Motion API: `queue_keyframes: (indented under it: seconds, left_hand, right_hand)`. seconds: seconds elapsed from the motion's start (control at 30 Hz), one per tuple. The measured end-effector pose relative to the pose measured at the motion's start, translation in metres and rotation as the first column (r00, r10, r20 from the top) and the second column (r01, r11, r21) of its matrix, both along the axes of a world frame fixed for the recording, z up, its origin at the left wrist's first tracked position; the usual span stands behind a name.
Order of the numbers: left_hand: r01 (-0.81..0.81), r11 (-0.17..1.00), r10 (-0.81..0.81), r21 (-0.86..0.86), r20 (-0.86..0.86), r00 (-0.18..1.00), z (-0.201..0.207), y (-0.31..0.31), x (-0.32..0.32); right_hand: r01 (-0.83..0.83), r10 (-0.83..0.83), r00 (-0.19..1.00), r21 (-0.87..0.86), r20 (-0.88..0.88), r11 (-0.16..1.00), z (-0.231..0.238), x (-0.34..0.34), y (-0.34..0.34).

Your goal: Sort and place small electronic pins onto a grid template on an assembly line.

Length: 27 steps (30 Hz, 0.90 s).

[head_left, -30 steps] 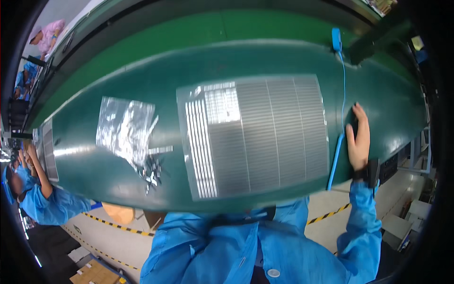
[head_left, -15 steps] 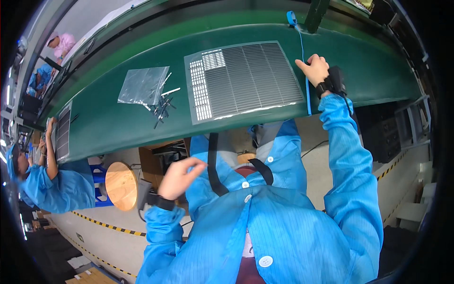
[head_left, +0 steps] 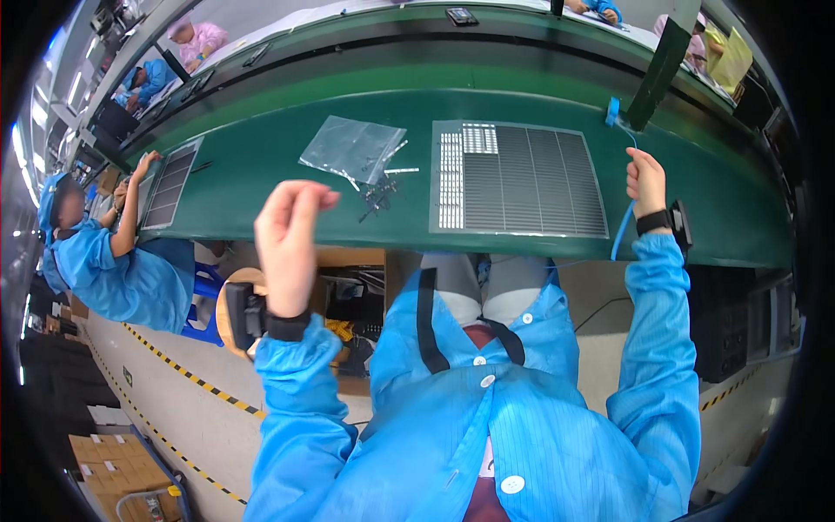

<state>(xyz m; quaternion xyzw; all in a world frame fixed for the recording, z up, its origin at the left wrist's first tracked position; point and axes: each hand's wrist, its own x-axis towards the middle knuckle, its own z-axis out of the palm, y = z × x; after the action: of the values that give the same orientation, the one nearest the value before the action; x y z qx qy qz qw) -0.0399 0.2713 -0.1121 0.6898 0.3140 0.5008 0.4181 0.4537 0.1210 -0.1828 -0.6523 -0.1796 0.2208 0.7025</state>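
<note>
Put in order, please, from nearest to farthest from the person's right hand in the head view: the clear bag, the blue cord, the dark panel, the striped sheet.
1. Blue cord: right at the right hand.
2. Striped sheet: just left of the hand.
3. Clear bag: farther left, beyond the sheet.
4. Dark panel: far left, by the co-worker.

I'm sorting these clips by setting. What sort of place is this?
Probably a factory assembly area: a long green workbench, a co-worker in a blue smock seated along it, and black-and-yellow striped tape marking the floor suggest that. What gets made isn't certain.
</note>
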Motion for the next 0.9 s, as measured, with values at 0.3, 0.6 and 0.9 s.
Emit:
queue_keyframes:
  seconds: [0.3, 0.6, 0.9]
  left_hand:
    - [0.656, -0.042, -0.623, -0.754, 0.533, 0.573, -0.037, -0.046, 0.217]
    - [0.727, 0.042, -0.358, -0.685, 0.669, 0.651, -0.070, -0.057, 0.279]
    - [0.708, 0.475, -0.657, -0.523, 0.325, 0.681, -0.034, -0.079, 0.263]
  right_hand:
    - [-0.238, 0.207, 0.890, 0.026, 0.407, 0.971, 0.036, -0.103, -0.051]
    - [-0.439, 0.548, 0.794, -0.377, 0.263, 0.816, 0.018, -0.171, -0.136]
    - [-0.130, 0.168, 0.926, -0.131, 0.339, 0.983, 0.033, -0.153, -0.073]
